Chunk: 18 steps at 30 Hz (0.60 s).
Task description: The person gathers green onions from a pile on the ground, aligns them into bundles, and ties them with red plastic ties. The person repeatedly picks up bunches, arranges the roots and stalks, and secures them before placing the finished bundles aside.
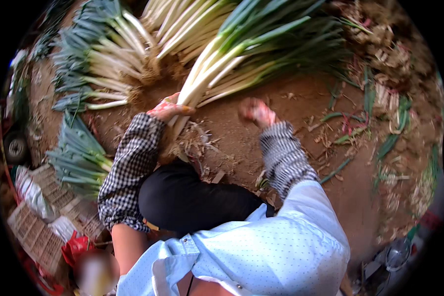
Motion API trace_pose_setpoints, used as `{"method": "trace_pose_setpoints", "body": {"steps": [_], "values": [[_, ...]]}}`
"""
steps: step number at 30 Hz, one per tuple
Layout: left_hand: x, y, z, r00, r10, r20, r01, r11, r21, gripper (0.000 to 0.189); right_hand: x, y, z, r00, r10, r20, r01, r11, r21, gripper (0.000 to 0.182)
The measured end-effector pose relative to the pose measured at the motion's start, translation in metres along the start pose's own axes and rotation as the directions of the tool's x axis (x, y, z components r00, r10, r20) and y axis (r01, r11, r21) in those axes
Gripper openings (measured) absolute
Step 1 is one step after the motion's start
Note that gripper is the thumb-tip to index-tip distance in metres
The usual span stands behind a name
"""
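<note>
My left hand [168, 108], in a red patterned glove, grips a small bunch of long green onions [203, 70] by the white stalks near the roots. Its green leaves point up and to the right, and the roots hang down by my black-trousered knee. My right hand [258, 112], also in a red patterned covering, is apart from the bunch, above bare soil to its right. Motion blurs this hand, so its fingers cannot be made out clearly. Behind the held bunch lies a pile of loose green onions [240, 77] with long leaves.
Onions with shortened leaves [114, 63] lie fanned out at the upper left, and another bundle [81, 155] is beside my left sleeve. Woven crates [40, 229] and a small wheel [15, 147] stand at far left. Leaf scraps [346, 129] litter the soil at right.
</note>
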State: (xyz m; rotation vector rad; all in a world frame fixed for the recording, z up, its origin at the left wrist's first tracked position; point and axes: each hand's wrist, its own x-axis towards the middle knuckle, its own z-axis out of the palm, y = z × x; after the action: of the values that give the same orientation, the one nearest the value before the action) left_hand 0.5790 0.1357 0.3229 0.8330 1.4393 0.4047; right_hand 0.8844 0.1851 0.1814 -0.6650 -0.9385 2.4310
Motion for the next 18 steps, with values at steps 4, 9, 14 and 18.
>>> {"method": "trace_pose_setpoints", "body": {"steps": [4, 9, 14, 18], "values": [[0.006, -0.007, -0.009, 0.997, -0.004, 0.072, 0.008, 0.999, -0.048, 0.065, -0.030, 0.020, 0.002, 0.939, 0.343, -0.020, -0.343, 0.935, -0.094, 0.073], [-0.006, 0.009, -0.007, 0.948, 0.017, 0.318, 0.078, 0.956, -0.283, 0.057, 0.086, -0.017, 0.079, 0.937, -0.347, 0.035, 0.348, 0.927, -0.141, 0.093], [-0.094, 0.043, -0.003, 0.948, 0.197, -0.251, -0.292, 0.855, -0.429, 0.084, 0.148, -0.044, 0.130, 0.918, -0.393, -0.055, 0.268, 0.512, 0.816, 0.076], [-0.110, 0.034, 0.008, 0.638, 0.222, -0.737, -0.652, 0.666, -0.364, 0.068, 0.140, -0.054, 0.153, 0.951, -0.267, -0.156, 0.283, 0.549, 0.787, 0.076]]}}
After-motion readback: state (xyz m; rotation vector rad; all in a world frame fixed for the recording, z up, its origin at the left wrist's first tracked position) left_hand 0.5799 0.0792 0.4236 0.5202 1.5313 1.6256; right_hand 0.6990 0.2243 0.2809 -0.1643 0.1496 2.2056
